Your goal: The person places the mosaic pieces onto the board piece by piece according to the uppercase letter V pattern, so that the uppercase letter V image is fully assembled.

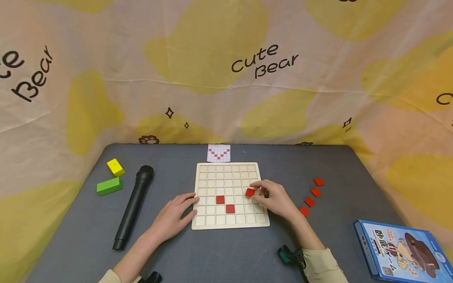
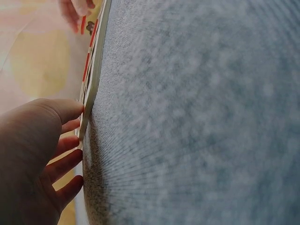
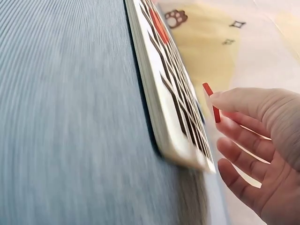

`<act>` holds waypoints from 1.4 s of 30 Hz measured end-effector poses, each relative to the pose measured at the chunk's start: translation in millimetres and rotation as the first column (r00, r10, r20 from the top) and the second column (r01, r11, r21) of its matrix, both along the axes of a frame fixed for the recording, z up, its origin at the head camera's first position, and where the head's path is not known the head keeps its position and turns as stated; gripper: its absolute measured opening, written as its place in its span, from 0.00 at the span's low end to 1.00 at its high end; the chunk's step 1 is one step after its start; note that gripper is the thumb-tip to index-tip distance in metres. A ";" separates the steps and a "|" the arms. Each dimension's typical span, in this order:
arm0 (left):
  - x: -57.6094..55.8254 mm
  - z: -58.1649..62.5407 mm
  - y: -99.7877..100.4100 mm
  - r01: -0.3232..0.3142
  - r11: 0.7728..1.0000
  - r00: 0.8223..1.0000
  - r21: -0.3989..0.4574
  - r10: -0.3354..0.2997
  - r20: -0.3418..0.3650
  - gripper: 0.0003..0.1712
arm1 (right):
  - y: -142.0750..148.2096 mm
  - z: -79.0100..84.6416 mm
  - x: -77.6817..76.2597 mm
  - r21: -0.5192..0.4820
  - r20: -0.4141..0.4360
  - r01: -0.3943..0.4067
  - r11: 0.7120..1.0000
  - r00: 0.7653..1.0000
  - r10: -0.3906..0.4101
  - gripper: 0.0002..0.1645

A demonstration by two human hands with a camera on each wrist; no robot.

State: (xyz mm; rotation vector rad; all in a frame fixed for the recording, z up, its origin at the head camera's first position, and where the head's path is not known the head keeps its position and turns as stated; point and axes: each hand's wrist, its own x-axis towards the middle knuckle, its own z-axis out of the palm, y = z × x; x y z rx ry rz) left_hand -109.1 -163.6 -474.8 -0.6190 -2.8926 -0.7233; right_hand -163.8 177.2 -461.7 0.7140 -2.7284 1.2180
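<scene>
A pale grid board [image 1: 230, 226] lies flat on the grey table, with one red square tile [image 1: 220, 199] and a second red tile [image 1: 230, 208] set in its cells. My left hand [image 1: 175, 214] touches the board's left edge with spread, fairly straight fingers, and the left wrist view shows thumb and fingertips against that edge. Between thumb and finger, my right hand [image 1: 274, 198] pinches another red tile [image 1: 249, 192] over the right part of the board. In the right wrist view this tile [image 3: 216, 114] is seen edge-on, apart from the board.
Behind the board lies a small card [image 1: 218, 149] printed with a red V pattern. Several loose red tiles [image 1: 315, 192] form a slanting row at right, beyond which sits a blue box [image 1: 407, 251]. A black microphone [image 1: 133, 208], green block [image 1: 109, 186] and yellow block [image 1: 115, 167] are at left.
</scene>
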 end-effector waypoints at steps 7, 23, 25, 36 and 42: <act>-0.9 0.3 -2.0 0.002 1.000 1.000 -0.004 -0.002 -0.011 0.23 | -36.4 -2.9 -7.2 -0.024 0.020 -0.058 0.998 0.998 0.059 0.18; -1.9 0.0 -0.6 0.012 1.000 1.000 -0.004 -0.012 0.013 0.23 | -93.1 -7.4 -17.0 -0.030 0.048 -0.104 0.994 0.993 0.106 0.17; -2.2 -0.4 -0.4 0.013 1.000 1.000 -0.009 -0.013 0.016 0.23 | -97.2 -8.0 -19.0 -0.009 0.043 -0.101 0.995 0.994 0.101 0.17; -2.5 -2.0 -2.0 0.013 1.000 1.000 -0.004 -0.013 0.019 0.23 | -108.4 -9.7 -21.6 0.061 0.010 -0.120 0.991 0.993 0.120 0.15; -1.7 -2.9 -3.2 0.014 1.000 1.000 -0.001 -0.014 0.011 0.23 | -106.7 -10.7 -17.6 0.066 0.007 -0.118 0.991 0.993 0.118 0.16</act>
